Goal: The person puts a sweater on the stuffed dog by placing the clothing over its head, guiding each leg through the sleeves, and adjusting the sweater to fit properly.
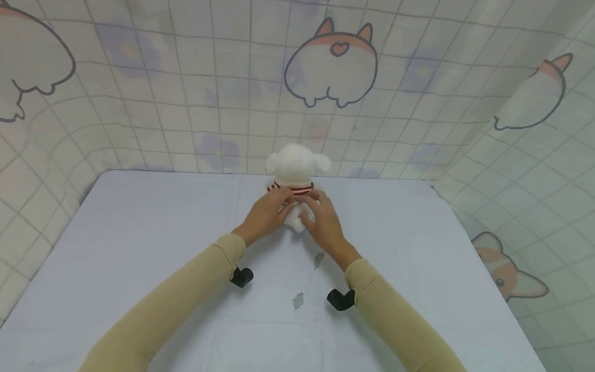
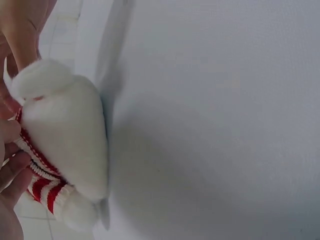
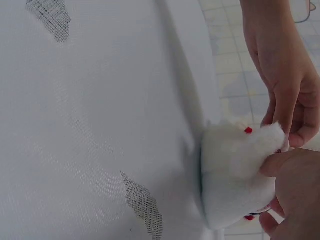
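A white plush toy sits upright at the far middle of the white table, its back towards me. It wears a red-and-white striped sweater. My left hand pinches the sweater's hem from the left and my right hand pinches it from the right. In the left wrist view, fingers curl on the striped knit beside the toy's white body. In the right wrist view my right hand grips the white fluff, with the left hand just above it.
The white cloth bears small grey patches near me. A tiled curtain with cartoon dogs closes the back and both sides, close behind the toy. Black camera mounts sit under both beige sleeves.
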A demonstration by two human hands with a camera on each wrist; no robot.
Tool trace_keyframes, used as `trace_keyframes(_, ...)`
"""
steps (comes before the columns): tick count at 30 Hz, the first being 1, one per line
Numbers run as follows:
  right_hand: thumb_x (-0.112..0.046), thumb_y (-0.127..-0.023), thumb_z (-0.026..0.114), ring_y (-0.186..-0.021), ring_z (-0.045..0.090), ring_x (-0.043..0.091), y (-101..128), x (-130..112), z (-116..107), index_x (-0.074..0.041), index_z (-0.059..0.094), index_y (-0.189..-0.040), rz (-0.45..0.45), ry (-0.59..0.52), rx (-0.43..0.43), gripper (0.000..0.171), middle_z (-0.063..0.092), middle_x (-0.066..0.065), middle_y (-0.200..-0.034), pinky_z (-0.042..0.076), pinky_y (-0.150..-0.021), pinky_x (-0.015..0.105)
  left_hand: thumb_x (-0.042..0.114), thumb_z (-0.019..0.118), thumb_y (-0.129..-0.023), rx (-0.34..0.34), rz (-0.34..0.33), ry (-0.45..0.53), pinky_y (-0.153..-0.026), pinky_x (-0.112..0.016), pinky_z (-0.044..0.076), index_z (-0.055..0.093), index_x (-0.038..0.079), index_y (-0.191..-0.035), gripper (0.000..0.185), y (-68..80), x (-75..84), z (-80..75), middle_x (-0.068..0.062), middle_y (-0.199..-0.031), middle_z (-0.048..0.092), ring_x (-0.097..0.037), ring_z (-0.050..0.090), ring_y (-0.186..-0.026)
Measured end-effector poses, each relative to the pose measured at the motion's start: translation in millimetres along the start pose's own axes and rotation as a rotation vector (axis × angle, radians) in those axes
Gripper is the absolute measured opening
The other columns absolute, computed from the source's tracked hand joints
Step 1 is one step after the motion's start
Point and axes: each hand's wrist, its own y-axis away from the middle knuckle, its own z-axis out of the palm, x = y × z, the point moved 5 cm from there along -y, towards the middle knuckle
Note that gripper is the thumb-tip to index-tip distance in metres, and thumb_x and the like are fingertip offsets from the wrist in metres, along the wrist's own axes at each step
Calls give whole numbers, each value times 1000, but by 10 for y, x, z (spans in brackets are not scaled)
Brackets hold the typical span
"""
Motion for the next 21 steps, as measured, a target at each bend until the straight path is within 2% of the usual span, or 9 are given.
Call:
trace_keyframes(5,-9,-83,75,-115,56,26,-20,-43,-38,-12,69,-109,-134,125,77,27,62,6,-119,49,-96,41,12,65,-92,43,14,13,-84,-35,53,61,8,-97,8,23,-7,21,-5,-97,67,-19,64,-94)
trace_keyframes(8,-10,-83,75,-105,59,25,-58,-61,-62,-10,68,-95,-190,146,112,14,65,4,-108,50,-87,40,11,68,-90,75,20,34,-83,-35,53,63,8,-96,9,47,-19,27,-4,-96,68,-18,65,-91)
trace_keyframes(11,-11,-85,73,-95,61,23,-88,-80,-84,-9,65,-90,-230,142,121,10,67,3,-99,51,-79,37,12,69,-89,109,24,48,-80,-34,53,64,9,-96,9,74,-30,27,-3,-95,69,-18,65,-89)
trace_keyframes(15,-14,-88,70,-86,62,21,-91,-78,-102,-10,63,-93,-239,164,94,9,68,2,-94,51,-72,34,14,67,-91,113,50,36,-78,-32,54,64,10,-97,8,96,-41,50,-3,-96,68,-17,65,-89)
trace_keyframes(21,-9,-85,73,-92,63,24,-82,-45,-113,-10,65,-94,-248,189,23,12,68,4,-100,53,-78,36,11,66,-91,64,90,18,-81,-33,55,66,9,-96,6,123,-61,104,-3,-99,69,-18,66,-93)
